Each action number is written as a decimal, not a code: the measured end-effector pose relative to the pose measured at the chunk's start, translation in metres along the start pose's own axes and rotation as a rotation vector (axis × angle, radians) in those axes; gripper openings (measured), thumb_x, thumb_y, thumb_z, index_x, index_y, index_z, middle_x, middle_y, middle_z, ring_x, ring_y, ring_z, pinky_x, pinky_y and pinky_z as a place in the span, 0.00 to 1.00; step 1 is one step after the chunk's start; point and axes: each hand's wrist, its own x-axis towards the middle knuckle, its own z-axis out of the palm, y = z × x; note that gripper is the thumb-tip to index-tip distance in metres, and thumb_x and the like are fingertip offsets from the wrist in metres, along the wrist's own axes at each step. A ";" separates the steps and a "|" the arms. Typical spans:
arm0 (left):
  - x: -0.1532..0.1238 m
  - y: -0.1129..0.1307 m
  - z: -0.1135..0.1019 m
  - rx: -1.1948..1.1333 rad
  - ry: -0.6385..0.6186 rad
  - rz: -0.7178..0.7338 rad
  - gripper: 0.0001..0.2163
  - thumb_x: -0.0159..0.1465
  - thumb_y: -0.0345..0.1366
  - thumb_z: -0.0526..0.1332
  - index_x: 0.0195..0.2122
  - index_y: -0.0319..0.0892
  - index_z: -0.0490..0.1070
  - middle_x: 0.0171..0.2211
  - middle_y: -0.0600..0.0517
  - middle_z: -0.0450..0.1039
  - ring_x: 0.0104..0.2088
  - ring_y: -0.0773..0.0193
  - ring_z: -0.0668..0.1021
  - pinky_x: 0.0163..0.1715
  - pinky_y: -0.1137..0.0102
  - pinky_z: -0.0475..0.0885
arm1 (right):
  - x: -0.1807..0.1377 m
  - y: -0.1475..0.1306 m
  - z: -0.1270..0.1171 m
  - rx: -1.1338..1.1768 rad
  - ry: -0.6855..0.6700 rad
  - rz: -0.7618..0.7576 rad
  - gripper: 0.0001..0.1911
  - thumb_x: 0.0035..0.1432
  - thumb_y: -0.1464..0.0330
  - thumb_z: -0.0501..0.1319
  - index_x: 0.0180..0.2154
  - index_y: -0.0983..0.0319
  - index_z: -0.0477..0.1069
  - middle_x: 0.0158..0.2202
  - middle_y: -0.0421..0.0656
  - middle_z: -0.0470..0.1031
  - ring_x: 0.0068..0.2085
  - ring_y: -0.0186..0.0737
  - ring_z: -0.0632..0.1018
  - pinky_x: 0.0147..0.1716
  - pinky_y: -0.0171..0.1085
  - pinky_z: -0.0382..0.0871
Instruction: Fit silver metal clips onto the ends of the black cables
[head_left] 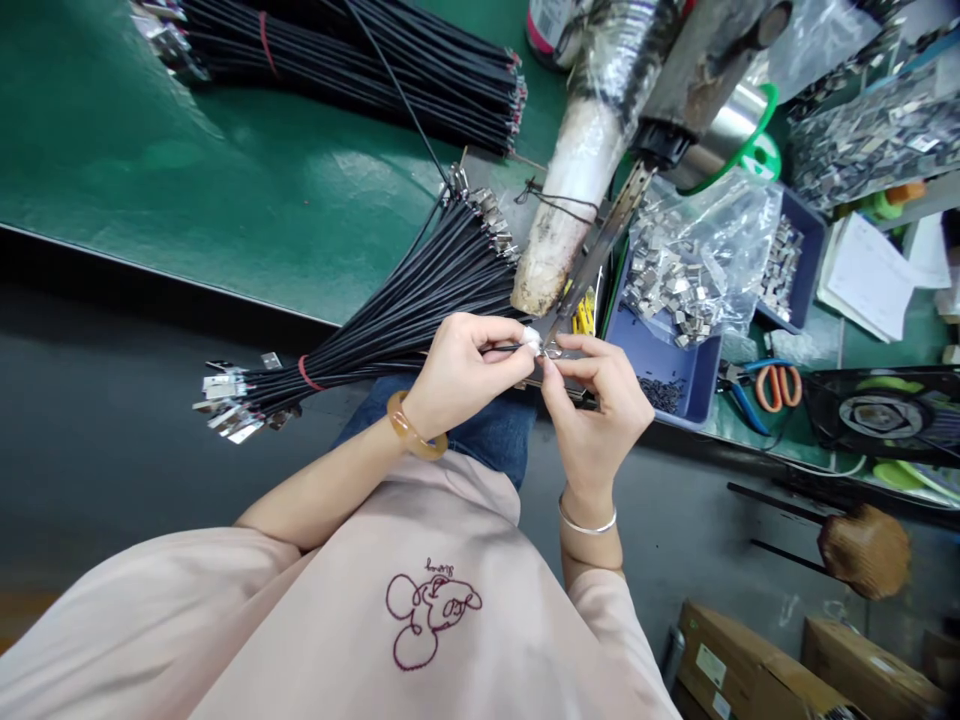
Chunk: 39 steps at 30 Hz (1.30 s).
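My left hand pinches the end of a thin black cable with a white-taped fingertip. My right hand pinches a small metal shell right against that cable end. Both meet under the tip of a soldering iron that hangs from a wrapped white handle. A bundle of black cables with metal connectors, tied by a red band, lies across the bench edge beside my left hand.
A blue tray holds a clear bag of metal shells. A second cable bundle lies on the green mat. Orange-handled scissors and a small fan sit at right. Cardboard boxes stand on the floor.
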 end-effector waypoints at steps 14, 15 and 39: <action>0.003 0.000 0.000 -0.066 -0.092 -0.022 0.07 0.57 0.30 0.61 0.23 0.35 0.76 0.19 0.57 0.60 0.22 0.75 0.58 0.21 0.77 0.55 | -0.008 0.004 -0.007 0.075 -0.044 0.065 0.06 0.59 0.75 0.66 0.32 0.59 0.71 0.41 0.41 0.81 0.43 0.38 0.83 0.43 0.40 0.81; 0.002 0.000 0.000 -0.068 -0.091 -0.028 0.08 0.57 0.30 0.61 0.23 0.35 0.76 0.19 0.57 0.60 0.22 0.75 0.58 0.21 0.77 0.55 | -0.008 0.004 -0.006 0.079 -0.039 0.068 0.06 0.59 0.75 0.66 0.32 0.59 0.71 0.41 0.41 0.81 0.43 0.38 0.83 0.43 0.40 0.81; 0.005 0.001 -0.004 -0.130 -0.150 -0.049 0.08 0.56 0.30 0.61 0.23 0.35 0.77 0.19 0.56 0.61 0.22 0.74 0.59 0.20 0.76 0.54 | -0.007 0.003 -0.003 0.012 -0.012 -0.009 0.05 0.59 0.75 0.66 0.34 0.59 0.73 0.40 0.41 0.82 0.43 0.37 0.83 0.39 0.37 0.80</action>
